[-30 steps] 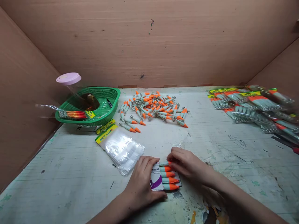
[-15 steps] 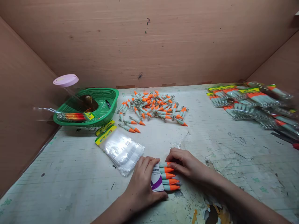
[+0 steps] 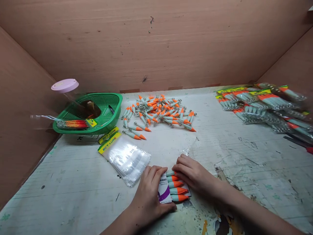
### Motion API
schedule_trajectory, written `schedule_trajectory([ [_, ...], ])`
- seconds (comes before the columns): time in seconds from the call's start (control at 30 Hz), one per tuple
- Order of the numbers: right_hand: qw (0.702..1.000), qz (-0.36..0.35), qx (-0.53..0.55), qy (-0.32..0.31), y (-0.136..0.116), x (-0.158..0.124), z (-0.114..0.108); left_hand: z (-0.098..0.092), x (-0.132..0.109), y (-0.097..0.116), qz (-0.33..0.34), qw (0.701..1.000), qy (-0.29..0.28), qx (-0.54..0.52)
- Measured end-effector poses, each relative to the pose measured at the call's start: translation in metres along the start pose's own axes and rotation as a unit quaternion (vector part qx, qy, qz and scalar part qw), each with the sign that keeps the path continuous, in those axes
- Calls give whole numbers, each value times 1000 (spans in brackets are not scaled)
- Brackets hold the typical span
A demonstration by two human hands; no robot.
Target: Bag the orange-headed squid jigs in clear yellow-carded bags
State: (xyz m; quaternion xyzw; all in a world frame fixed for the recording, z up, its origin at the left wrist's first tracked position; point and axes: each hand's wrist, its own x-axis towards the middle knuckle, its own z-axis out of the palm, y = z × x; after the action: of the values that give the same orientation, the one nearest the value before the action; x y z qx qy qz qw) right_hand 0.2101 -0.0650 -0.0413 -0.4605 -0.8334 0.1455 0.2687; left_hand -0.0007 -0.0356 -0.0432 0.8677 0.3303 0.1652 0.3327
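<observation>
My left hand (image 3: 153,189) is closed around a small white and purple printed box (image 3: 164,191), thumb at the near side and fingers at the far side. Several squid lures (image 3: 176,184), pale green with orange tips, lie side by side in it, their tips sticking out to the right. My right hand (image 3: 192,171) has its fingers bent over the tips of the far lures and touches them; its thumb is mostly hidden. Left of the box lies a stack of clear header bags (image 3: 127,158) with yellow and green tops.
Loose squid lures (image 3: 158,111) are heaped at the back middle. A green basket (image 3: 107,125) at the left holds a bagged lure pack, a pen and a container with a pink lid (image 3: 65,85). Filled lure packs (image 3: 264,101) are piled at the right, by a red-handled tool (image 3: 309,150).
My right hand has shifted slightly left and forward over the lure tips, its fingers now covering the far ones. My left hand keeps its hold on the box. The view has turned slightly.
</observation>
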Motion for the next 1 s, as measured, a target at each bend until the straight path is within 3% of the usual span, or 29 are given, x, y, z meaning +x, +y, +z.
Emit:
schedule_trajectory([
  [0.23,999,23,14,-36,-2,1,5,-1,1,0,1,1000,-4,-9],
  [0.5,990,53,-17,-132,-4,11,0,-2,2,1,-18,999,-31,-30],
  [0.73,986,47,81,-137,4,9,-11,-4,1,1,-25,999,-38,-26],
  [1.0,990,37,74,-113,2,10,-14,-5,0,0,-13,999,-45,-22],
])
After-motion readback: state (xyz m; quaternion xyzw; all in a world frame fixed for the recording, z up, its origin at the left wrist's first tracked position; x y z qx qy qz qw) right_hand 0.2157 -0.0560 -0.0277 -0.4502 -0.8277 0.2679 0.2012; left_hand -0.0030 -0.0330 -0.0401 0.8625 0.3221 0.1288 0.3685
